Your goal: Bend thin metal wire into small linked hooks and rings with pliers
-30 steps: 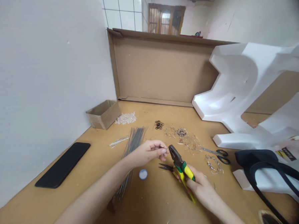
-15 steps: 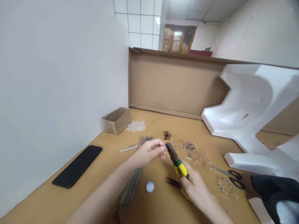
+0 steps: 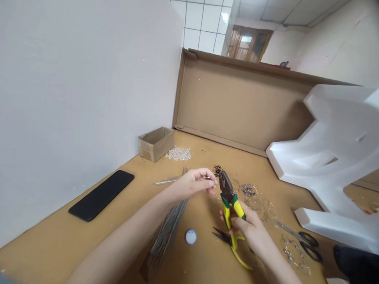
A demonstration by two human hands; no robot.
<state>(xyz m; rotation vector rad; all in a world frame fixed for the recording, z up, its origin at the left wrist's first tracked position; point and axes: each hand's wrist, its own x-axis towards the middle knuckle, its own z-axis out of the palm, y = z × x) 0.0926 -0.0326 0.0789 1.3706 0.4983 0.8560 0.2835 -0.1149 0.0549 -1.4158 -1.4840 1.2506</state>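
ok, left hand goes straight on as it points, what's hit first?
Likely the head of the pliers in the right hand, just beyond the left hand in the picture. Depth is unclear, so it could slip past above or below.

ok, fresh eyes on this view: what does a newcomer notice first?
Likely the yellow-and-green pliers in the right hand, near the centre, beside the left hand pinching a thin wire. Next, the big white foam-like piece at far right, then the flat black slab at left.
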